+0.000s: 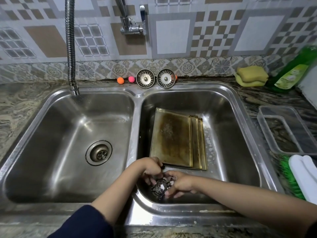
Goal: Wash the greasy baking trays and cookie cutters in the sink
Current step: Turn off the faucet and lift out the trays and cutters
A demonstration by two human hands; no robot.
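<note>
Trays (173, 140) lie stacked, brown with grease, in sink (240, 107).

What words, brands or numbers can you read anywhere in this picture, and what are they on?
None can be read.
Green dish soap bottle: its label carries print, too blurred to read.
Right sink basin: a small mark on its left wall, too small to read.
</note>
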